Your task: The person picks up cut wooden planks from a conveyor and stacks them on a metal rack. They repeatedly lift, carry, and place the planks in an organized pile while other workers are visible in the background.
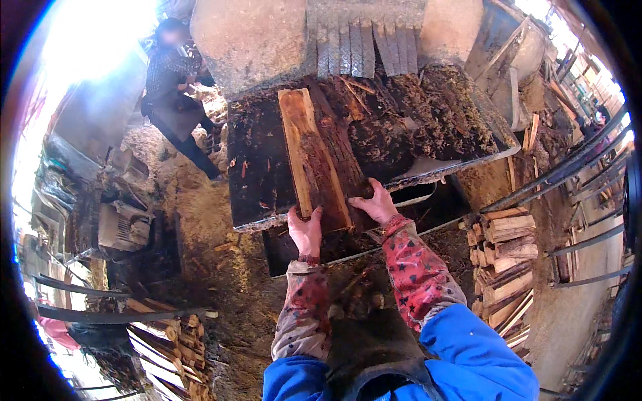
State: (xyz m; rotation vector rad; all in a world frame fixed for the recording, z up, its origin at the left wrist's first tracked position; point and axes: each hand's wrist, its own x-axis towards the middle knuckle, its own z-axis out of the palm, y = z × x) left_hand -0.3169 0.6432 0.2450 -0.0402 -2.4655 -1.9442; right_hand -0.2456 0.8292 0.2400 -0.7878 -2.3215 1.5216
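Note:
A rough sawn slab of wood [294, 127], pale along its left side and brown with bark, lies lengthwise on a dark metal machine table [257, 160]. A darker bark-covered piece [338, 140] lies against its right side. My left hand [305, 234] grips the near end of the slab at its left corner, thumb and fingers bent round it. On the other side, my right hand [379, 204] holds the near right edge of the bark-covered wood, thumb pointing inward. The undersides of both hands' grips are hidden.
Hanging dark strips [354, 50] cover the machine's opening beyond the table. Bark scraps [435, 117] litter its right half. Split wood is stacked at right [511, 234] and at lower left [187, 341]. Another person [175, 87] stands at far left. Curved metal bars [568, 164] run at right.

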